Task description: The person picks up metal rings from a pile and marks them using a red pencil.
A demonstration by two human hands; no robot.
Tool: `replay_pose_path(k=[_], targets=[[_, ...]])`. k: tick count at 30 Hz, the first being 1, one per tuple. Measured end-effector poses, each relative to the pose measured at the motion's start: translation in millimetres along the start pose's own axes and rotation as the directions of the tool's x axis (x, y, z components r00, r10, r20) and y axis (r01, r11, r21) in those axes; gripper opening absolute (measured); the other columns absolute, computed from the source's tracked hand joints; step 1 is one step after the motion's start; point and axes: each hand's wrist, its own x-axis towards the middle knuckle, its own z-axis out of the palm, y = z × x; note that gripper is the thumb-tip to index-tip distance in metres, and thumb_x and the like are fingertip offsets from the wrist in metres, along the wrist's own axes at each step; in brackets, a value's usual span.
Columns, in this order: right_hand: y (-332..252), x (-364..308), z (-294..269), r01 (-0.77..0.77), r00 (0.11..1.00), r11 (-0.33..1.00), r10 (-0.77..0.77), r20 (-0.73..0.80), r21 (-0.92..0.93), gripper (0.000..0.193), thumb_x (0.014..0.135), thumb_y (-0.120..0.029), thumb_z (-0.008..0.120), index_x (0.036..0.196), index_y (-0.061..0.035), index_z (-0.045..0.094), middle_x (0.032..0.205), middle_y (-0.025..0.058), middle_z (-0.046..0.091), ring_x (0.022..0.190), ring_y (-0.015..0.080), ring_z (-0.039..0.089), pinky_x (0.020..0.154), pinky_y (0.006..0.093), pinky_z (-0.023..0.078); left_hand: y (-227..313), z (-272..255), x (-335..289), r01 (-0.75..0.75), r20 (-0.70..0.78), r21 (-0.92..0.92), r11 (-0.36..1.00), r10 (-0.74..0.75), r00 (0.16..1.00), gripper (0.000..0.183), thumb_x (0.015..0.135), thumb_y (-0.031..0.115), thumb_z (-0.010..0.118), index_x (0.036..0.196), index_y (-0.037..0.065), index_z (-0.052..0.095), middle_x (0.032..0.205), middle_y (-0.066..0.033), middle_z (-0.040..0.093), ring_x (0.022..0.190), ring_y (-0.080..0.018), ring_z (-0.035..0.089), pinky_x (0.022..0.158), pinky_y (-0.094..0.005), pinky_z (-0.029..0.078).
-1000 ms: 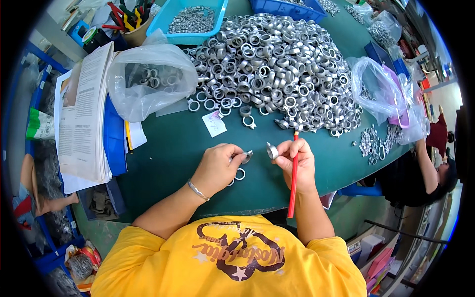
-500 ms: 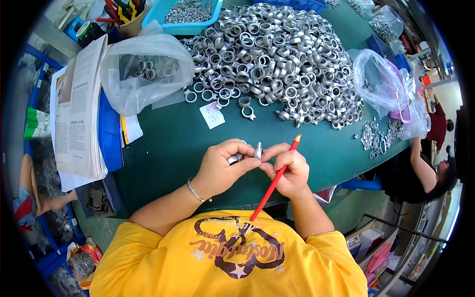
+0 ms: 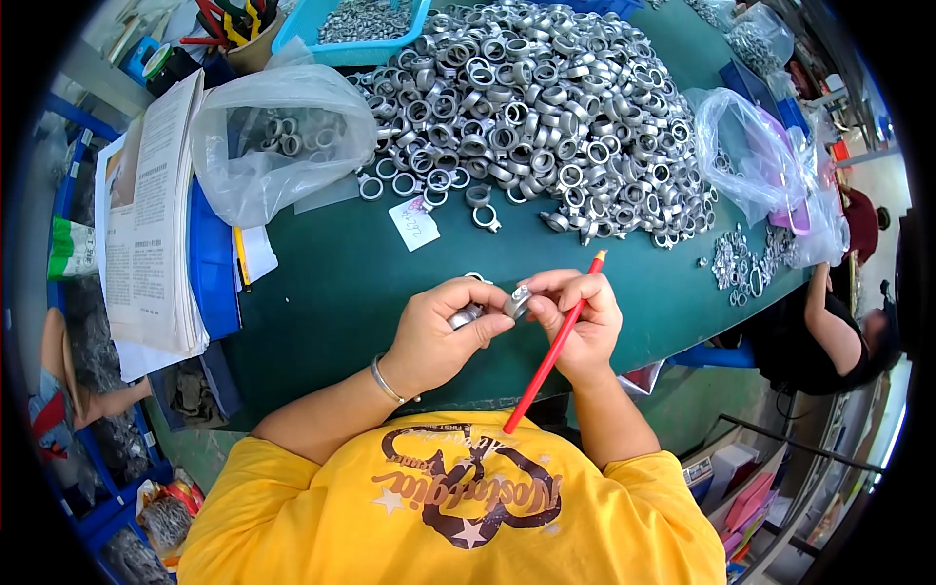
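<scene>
My left hand (image 3: 444,331) grips a small silver metal ring fitting (image 3: 466,315) over the green table (image 3: 331,283). My right hand (image 3: 577,322) holds a second silver fitting (image 3: 518,300) at its fingertips, touching or nearly touching the left one, and also clamps a long red pencil (image 3: 554,353) that slants from upper right down toward my chest. A large heap of similar silver rings (image 3: 536,107) lies across the far half of the table. A metal bracelet (image 3: 382,380) circles my left wrist.
A clear bag with a few rings (image 3: 278,136) sits at left beside an open booklet (image 3: 146,214) on a blue folder. A white paper tag (image 3: 414,222) lies mid-table. Another plastic bag (image 3: 760,166) and loose parts (image 3: 741,263) are at right, near another person (image 3: 829,331). A blue tray (image 3: 356,24) stands far back.
Both hands drew closer together and toward my body. The pencil swung from hanging straight down to slanting up right, and the two fittings came together between my fingertips.
</scene>
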Motion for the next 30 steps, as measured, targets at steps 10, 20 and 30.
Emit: replay_pose_path(k=[10, 20, 30], targets=[[-7, 4, 5, 0.272, 0.962, 0.899, -0.262, 0.076, -0.344, 0.037, 0.065, 0.007, 0.073, 0.074, -0.0065, 0.039, 0.082, 0.0155, 0.063, 0.068, 0.0197, 0.059, 0.056, 0.0265, 0.046, -11, -4, 3, -0.110, -0.024, 0.163, 0.980, 0.116, 0.993, 0.015, 0.084, 0.003, 0.059, 0.098, -0.001, 0.062, 0.086, -0.0050, 0.060, 0.060, -0.0061, 0.053, 0.053, -0.0169, 0.042], [-6, 2, 5, 0.331, 0.943, 0.887, -0.302, 0.136, -0.322, 0.041, 0.063, -0.003, 0.079, 0.075, -0.0073, 0.040, 0.082, 0.0152, 0.064, 0.071, 0.0232, 0.062, 0.062, 0.0297, 0.048, -12, -4, 2, 0.025, -0.010, 0.081, 0.996, -0.024, 1.000, 0.017, 0.088, 0.009, 0.055, 0.099, -0.002, 0.062, 0.075, -0.0022, 0.059, 0.057, -0.0050, 0.051, 0.050, -0.0169, 0.041], [-2, 4, 4, 0.104, 0.994, 0.974, -0.096, 0.047, -0.203, 0.029, 0.073, 0.006, 0.067, 0.075, -0.0061, 0.040, 0.075, 0.0115, 0.062, 0.064, 0.0126, 0.057, 0.056, 0.0228, 0.046, -5, -11, 9, -0.042, -0.283, 0.166, 0.985, 0.088, 0.955, 0.015, 0.083, 0.004, 0.058, 0.096, -0.003, 0.061, 0.072, -0.0015, 0.060, 0.056, -0.0035, 0.050, 0.049, -0.0160, 0.039]])
